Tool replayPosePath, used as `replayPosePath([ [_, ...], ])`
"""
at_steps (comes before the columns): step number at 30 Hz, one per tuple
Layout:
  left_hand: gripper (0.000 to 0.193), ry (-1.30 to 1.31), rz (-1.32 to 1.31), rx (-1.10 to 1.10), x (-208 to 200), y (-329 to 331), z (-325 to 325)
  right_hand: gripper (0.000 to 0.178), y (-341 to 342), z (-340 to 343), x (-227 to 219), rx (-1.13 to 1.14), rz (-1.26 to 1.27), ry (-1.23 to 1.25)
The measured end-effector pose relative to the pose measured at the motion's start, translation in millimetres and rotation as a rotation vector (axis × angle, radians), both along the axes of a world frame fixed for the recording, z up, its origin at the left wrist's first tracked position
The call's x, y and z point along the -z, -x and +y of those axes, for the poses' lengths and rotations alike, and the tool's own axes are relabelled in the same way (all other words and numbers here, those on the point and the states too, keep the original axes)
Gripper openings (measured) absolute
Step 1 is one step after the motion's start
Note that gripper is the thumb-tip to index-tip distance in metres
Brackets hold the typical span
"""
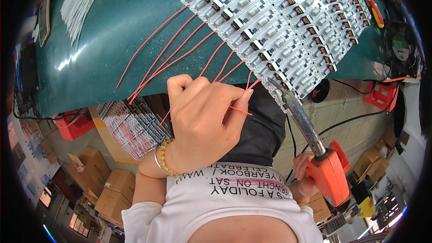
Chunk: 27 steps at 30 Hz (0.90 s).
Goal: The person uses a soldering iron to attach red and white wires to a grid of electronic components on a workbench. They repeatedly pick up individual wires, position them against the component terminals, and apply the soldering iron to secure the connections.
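A large panel of white circuit boards (270,27), joined in rows, lies on the green table with its near corner past the edge. My left hand (200,112) is below that corner, thumb and fingers pinched on a thin red wire (241,111). Several other red wires (164,53) fan out from the panel's left edge, some passing behind the hand. My right hand (304,171) grips an orange soldering gun (330,175), partly hiding its fingers. The gun's metal barrel (306,123) points up and its tip meets the panel's near corner.
A bundle of white strips (83,4) lies at the table's far left. A red-and-yellow screwdriver (374,11) and a black fan (400,47) are at the right. More wired boards (132,128) sit below the table edge, near cardboard boxes (114,193) and a red stool (380,96).
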<state>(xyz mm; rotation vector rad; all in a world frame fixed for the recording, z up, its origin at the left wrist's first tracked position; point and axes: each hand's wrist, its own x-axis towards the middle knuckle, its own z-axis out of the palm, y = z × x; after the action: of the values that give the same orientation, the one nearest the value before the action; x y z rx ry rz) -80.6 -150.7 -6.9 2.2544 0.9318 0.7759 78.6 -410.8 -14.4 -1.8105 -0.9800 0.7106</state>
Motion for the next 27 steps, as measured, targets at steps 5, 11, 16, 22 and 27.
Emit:
replayPosePath([
  [5,0.012,0.002,-0.001,-0.007,0.1,1.7,0.2,0.065,-7.5,-21.8,1.6,-0.093,-0.116,0.217],
  [11,0.015,0.006,-0.011,0.018,1.4,2.7,1.4,0.066,2.8,-19.2,-8.6,0.082,-0.121,0.276],
  [16,0.015,-0.016,0.019,0.033,1.2,2.9,1.1,0.070,-3.2,-40.9,5.5,0.072,0.057,0.119],
  [22,0.014,-0.016,0.035,0.031,-0.8,1.4,1.1,0.068,7.7,-33.5,9.1,0.169,0.050,-0.033],
  [27,0.014,-0.012,0.034,0.030,-0.7,-0.5,0.4,0.062,3.6,-17.3,7.8,0.077,0.228,-0.131],
])
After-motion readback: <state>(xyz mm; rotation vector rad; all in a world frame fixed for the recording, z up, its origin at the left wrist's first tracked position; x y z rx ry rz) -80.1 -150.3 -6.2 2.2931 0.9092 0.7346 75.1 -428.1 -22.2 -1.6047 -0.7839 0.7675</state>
